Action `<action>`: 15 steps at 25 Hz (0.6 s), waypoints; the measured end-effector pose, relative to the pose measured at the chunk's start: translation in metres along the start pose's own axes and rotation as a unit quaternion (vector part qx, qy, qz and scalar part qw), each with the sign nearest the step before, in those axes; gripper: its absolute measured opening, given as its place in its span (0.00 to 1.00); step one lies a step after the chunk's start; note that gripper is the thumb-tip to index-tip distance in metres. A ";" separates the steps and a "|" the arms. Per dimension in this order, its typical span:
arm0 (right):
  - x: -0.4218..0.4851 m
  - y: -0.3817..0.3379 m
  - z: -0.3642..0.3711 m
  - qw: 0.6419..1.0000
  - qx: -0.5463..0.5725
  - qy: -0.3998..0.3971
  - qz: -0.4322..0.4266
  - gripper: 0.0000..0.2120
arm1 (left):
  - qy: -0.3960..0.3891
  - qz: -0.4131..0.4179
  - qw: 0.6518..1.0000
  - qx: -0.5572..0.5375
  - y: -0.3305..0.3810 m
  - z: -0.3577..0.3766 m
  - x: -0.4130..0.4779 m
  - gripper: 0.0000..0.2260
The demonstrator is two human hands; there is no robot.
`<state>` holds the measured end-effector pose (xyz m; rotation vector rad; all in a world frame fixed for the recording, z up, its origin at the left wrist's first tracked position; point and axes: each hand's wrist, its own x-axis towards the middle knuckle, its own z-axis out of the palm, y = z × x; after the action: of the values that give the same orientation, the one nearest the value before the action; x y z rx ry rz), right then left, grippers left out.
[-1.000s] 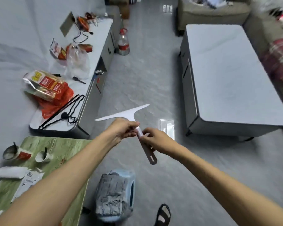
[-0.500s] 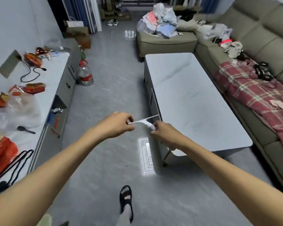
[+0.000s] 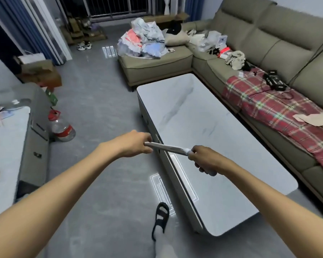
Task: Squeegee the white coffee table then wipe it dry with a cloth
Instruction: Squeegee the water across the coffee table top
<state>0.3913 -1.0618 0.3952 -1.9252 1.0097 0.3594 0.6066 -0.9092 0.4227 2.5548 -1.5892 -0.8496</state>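
The white coffee table [image 3: 203, 127] stretches away from me at centre right, its marbled top bare. I hold a white squeegee [image 3: 168, 147] in the air over the table's near left edge. My right hand [image 3: 206, 159] grips its handle. My left hand [image 3: 136, 144] pinches the end of its blade. The blade is seen edge-on, roughly level. No cloth for wiping is clearly in view.
A grey-green corner sofa [image 3: 268, 53] with a red plaid blanket [image 3: 272, 110] runs along the table's right side. Piled clothes [image 3: 144, 41] sit on the ottoman beyond. A water jug [image 3: 61, 127] and a low cabinet [image 3: 34, 138] stand left. My sandalled foot [image 3: 161, 218] is on the grey floor.
I have turned and stepped toward the coffee table, which now fills the right of the view. The squeegee, held by both hands throughout, has come over the table's near left edge.
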 end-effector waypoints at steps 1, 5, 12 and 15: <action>0.031 -0.009 -0.011 1.000 0.006 -0.004 0.004 0.10 | -0.009 0.002 1.000 0.005 -0.010 -0.015 0.030 0.16; 0.138 -0.065 -0.062 1.000 0.012 -0.023 0.009 0.09 | -0.030 -0.003 0.999 0.018 -0.050 -0.083 0.132 0.18; 0.298 -0.184 -0.155 0.998 0.043 0.028 0.026 0.12 | 0.002 0.024 1.000 0.003 -0.123 -0.218 0.297 0.18; 0.370 -0.217 -0.175 0.997 0.043 0.054 0.047 0.08 | -0.019 0.047 0.999 0.011 -0.159 -0.253 0.372 0.18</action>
<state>0.7640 -1.3377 0.3975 -1.8400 1.1704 0.2626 0.9772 -1.2094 0.4305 2.4711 -1.7226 -0.8807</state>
